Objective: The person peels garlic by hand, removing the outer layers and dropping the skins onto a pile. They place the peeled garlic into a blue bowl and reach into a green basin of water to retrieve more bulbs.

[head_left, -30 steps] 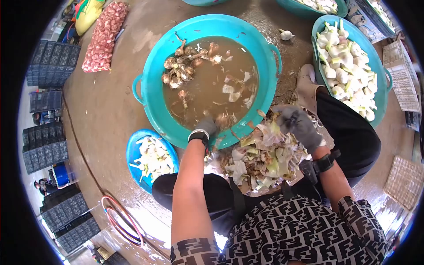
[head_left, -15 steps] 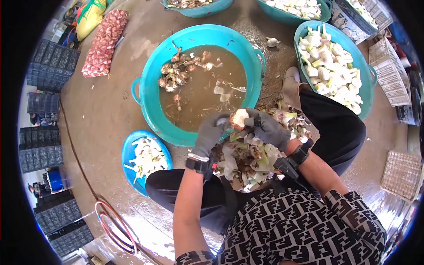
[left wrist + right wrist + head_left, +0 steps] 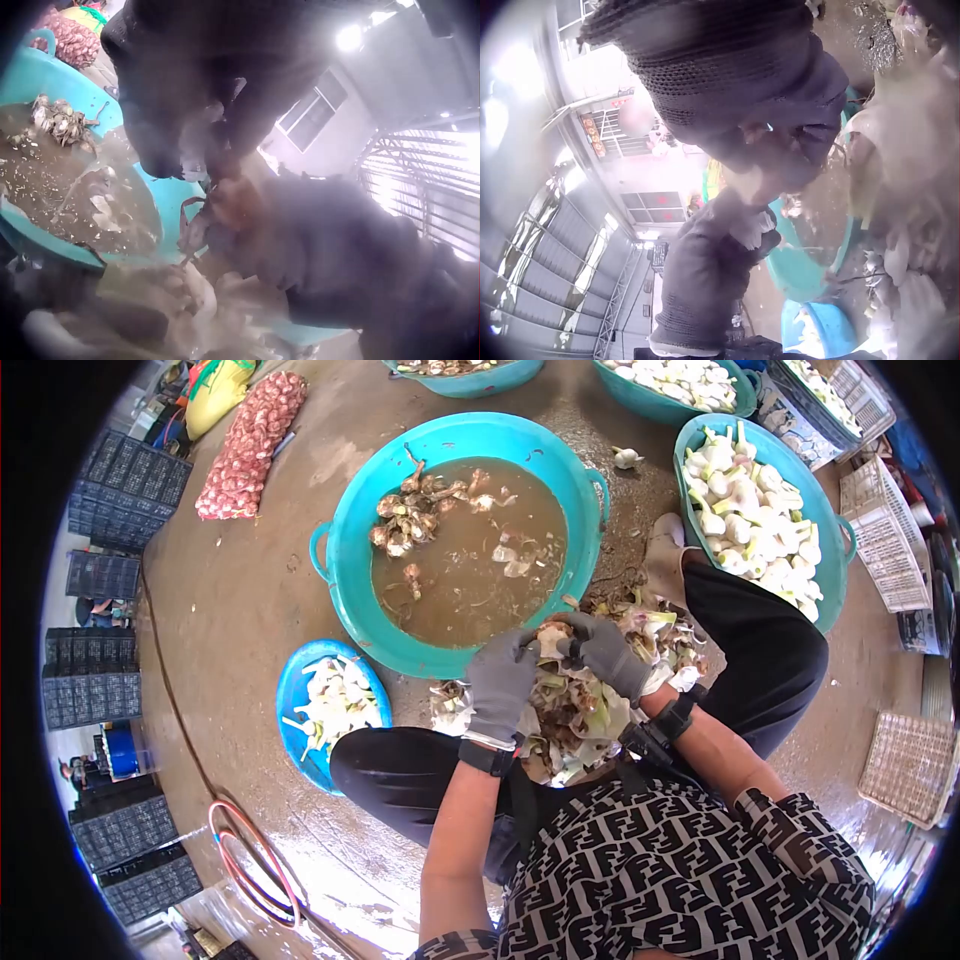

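Position of the rounded, brown-and-white garlic bulb (image 3: 550, 639).
We see it just outside the near rim of the large turquoise plastic basin (image 3: 349, 575), pinched between the grey-gloved left hand (image 3: 499, 685) and grey-gloved right hand (image 3: 612, 658), neither clearly nearer; its long axis we cannot tell.

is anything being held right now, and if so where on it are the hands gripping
Yes, a garlic bulb, pinched from both sides between the fingers of the left hand and right hand. Exactly which part each grips is hidden.

There are four teal tubs (image 3: 344, 550), one blue basin (image 3: 287, 702), one held garlic bulb (image 3: 549, 641) and one red mesh sack (image 3: 252, 445).
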Demonstrator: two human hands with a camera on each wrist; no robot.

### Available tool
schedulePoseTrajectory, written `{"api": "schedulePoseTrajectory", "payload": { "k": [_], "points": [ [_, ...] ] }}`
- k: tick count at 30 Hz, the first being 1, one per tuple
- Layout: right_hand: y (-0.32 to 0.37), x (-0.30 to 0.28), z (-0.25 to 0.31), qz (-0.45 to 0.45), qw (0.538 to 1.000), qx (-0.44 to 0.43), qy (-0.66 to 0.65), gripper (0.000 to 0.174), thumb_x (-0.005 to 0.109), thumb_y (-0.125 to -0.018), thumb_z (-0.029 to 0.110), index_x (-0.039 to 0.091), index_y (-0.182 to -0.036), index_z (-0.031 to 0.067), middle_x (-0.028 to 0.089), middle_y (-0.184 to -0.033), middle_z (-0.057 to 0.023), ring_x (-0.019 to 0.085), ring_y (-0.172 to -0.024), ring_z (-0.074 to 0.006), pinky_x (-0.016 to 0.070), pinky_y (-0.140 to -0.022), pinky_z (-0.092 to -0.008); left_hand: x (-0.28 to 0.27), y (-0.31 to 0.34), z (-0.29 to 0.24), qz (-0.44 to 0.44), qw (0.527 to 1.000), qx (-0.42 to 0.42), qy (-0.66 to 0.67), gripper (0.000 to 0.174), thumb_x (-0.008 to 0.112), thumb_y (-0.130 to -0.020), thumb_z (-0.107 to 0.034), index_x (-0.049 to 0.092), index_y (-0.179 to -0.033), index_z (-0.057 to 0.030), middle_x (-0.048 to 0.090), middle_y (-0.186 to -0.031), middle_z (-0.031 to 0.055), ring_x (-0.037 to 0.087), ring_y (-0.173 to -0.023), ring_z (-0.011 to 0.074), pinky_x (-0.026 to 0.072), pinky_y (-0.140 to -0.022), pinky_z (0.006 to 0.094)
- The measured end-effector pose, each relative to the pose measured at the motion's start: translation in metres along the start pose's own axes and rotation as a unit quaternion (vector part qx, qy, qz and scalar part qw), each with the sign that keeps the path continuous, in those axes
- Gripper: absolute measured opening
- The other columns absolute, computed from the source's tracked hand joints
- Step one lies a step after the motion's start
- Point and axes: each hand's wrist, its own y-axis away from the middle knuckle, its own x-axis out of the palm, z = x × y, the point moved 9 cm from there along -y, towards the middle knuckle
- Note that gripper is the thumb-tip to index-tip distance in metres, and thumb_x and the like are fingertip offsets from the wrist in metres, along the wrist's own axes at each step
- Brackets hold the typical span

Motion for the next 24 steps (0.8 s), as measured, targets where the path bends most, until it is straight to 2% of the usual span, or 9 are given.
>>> {"api": "schedulePoseTrajectory", "payload": {
  "k": [5,8,11,15,17,19,20,23,24],
  "points": [
    [-0.001,0.003,-0.012,-0.036,0.999,0.018,0.004,0.028,0.056,-0.084,0.011,0.054,-0.111,0.0025,0.058,-0.08,-0.0003,0.054,-0.062,-0.0056,0.0464,-0.054,-0.0207,0.001,0.006,-0.008,-0.061,0.995,0.047,-0.067,0.017,0.063,-0.074,-0.012,0.064,-0.089,-0.0034,0.064,-0.075,0.013,0.063,-0.064,0.0231,0.0478,-0.061,0.0301],
    [0.003,-0.001,-0.009,-0.066,0.997,0.031,0.021,0.031,0.055,-0.082,0.004,0.054,-0.113,0.0046,0.061,-0.09,-0.0079,0.059,-0.068,-0.0106,0.0506,-0.059,-0.0243,0.006,0.006,0.003,-0.068,0.996,-0.003,-0.054,0.015,0.061,-0.075,-0.01,0.063,-0.087,-0.0017,0.064,-0.072,0.0108,0.06,-0.059,0.0176,0.047,-0.058,0.0276],
    [0.01,-0.002,-0.008,-0.026,0.996,0.041,-0.076,0.029,0.056,-0.082,0.008,0.053,-0.111,0.0037,0.06,-0.089,-0.0073,0.058,-0.069,-0.0092,0.0494,-0.057,-0.023,0.012,0.009,0.023,-0.003,0.973,-0.181,0.146,0.012,0.059,-0.076,-0.007,0.063,-0.085,-0.0004,0.063,-0.069,0.0055,0.056,-0.057,0.0095,0.0455,-0.054,0.0241],
    [0.012,-0.002,0.0,0.047,0.984,-0.001,-0.17,0.031,0.056,-0.084,0.013,0.05,-0.113,0.0021,0.058,-0.092,-0.0072,0.058,-0.072,-0.0097,0.0487,-0.059,-0.0223,0.006,0.009,0.018,0.004,0.948,-0.2,0.247,0.01,0.057,-0.078,-0.007,0.061,-0.084,0.0011,0.06,-0.066,0.0017,0.052,-0.057,0.0054,0.0433,-0.051,0.0211],
    [0.016,-0.004,-0.002,0.056,0.972,-0.038,-0.226,0.034,0.055,-0.085,0.016,0.048,-0.115,0.0014,0.057,-0.096,-0.0075,0.059,-0.075,-0.011,0.0493,-0.063,-0.0226,0.005,0.009,0.034,-0.004,0.938,-0.213,0.273,0.011,0.056,-0.079,-0.007,0.06,-0.083,0.0021,0.059,-0.064,0.0018,0.053,-0.055,0.0068,0.0434,-0.05,0.0213],
    [0.018,-0.007,-0.001,0.096,0.926,-0.032,-0.363,0.036,0.054,-0.086,0.017,0.046,-0.118,0.0013,0.056,-0.102,-0.0095,0.059,-0.08,-0.0124,0.0494,-0.068,-0.0239,0.002,0.009,0.077,-0.058,0.916,-0.238,0.317,0.011,0.056,-0.081,-0.008,0.06,-0.086,0.0009,0.058,-0.065,0.0031,0.053,-0.053,0.0074,0.0424,-0.046,0.0211],
    [0.018,-0.008,0.001,0.114,0.896,-0.03,-0.429,0.038,0.054,-0.086,0.018,0.045,-0.119,0.0012,0.055,-0.105,-0.0105,0.059,-0.083,-0.0131,0.0494,-0.07,-0.0246,-0.003,0.008,0.093,-0.084,0.903,-0.25,0.339,0.011,0.056,-0.083,-0.009,0.06,-0.088,0.0003,0.058,-0.066,0.0037,0.053,-0.053,0.0077,0.0419,-0.043,0.021],
    [0.027,-0.014,0.016,0.098,0.887,0.006,-0.451,0.043,0.053,-0.087,0.02,0.042,-0.123,0.001,0.055,-0.108,-0.0109,0.058,-0.091,-0.0155,0.049,-0.077,-0.0272,-0.019,0.0,0.104,-0.152,0.827,-0.248,0.481,0.015,0.057,-0.084,-0.011,0.059,-0.092,0.0016,0.06,-0.071,0.0044,0.056,-0.06,0.0091,0.0453,-0.052,0.0224],
    [0.026,-0.013,0.017,0.116,0.868,0.015,-0.483,0.045,0.052,-0.087,0.019,0.04,-0.126,0.0005,0.055,-0.11,-0.0102,0.058,-0.093,-0.0174,0.0489,-0.08,-0.0288,-0.022,-0.013,0.089,-0.1,0.902,-0.193,0.372,0.02,0.058,-0.084,-0.013,0.058,-0.097,0.0016,0.061,-0.077,0.0044,0.056,-0.068,0.0107,0.0465,-0.062,0.0249]
  ]
}}
